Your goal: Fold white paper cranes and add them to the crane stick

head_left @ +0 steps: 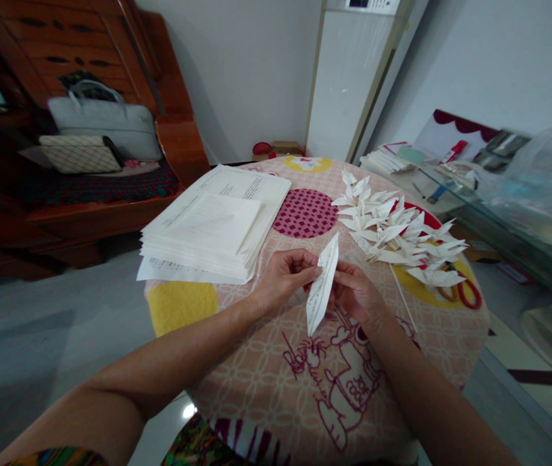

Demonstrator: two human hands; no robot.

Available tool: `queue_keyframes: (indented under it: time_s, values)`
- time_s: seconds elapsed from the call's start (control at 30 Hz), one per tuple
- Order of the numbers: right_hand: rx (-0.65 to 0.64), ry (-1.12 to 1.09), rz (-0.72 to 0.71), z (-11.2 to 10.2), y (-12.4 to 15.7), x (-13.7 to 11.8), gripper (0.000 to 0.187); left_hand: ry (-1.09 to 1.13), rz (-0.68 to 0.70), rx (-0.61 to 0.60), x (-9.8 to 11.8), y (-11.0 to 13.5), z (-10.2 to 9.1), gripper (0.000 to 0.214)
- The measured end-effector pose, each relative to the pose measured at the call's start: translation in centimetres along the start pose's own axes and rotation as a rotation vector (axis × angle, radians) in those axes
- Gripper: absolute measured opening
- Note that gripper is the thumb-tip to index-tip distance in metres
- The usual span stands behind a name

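Observation:
A narrow, pointed piece of folded white paper (323, 285) with printed text stands between my hands above the table's near middle. My left hand (291, 275) pinches its left side with thumb and fingers. On its other side my right hand (357, 292) grips the edge between thumb and fingertips; some fingertips are hidden behind the paper. To the right lies a heap of folded paper cranes (392, 226). A stack of printed paper sheets (198, 252) sits at the left, with smaller square sheets (217, 217) on top.
A patterned cloth covers the round table (266, 349). Red-handled scissors (470, 292) and a thin white stick (404, 301) lie near the cranes. A glass-topped stand (523, 239) with plastic bags adjoins the right side. A wooden bench (134, 207) with bags stands at the left.

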State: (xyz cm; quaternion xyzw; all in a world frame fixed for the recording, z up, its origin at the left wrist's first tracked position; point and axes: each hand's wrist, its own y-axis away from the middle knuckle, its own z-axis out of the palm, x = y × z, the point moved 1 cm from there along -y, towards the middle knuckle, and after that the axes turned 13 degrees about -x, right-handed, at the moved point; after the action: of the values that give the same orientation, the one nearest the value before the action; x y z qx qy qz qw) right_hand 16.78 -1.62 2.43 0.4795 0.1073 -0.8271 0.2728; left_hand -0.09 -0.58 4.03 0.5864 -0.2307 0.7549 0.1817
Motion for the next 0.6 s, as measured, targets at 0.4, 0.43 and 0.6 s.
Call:
queue_keyframes:
  time_s: [0.4, 0.43, 0.6]
  values:
    - [0.259, 0.304, -0.094, -0.2, -0.1, 0.1, 0.032, -0.075, -0.066, 0.012, -0.5, -0.4, -0.5, 0.036]
    - [0.286, 0.333, -0.104, -0.1, -0.1, 0.1, 0.032, -0.083, -0.076, 0.004, -0.7, -0.5, -0.5, 0.037]
    - [0.314, 0.452, -0.137, 0.3, 0.1, 0.1, 0.035, -0.183, -0.106, 0.002, -1.1, -0.6, -0.6, 0.041]
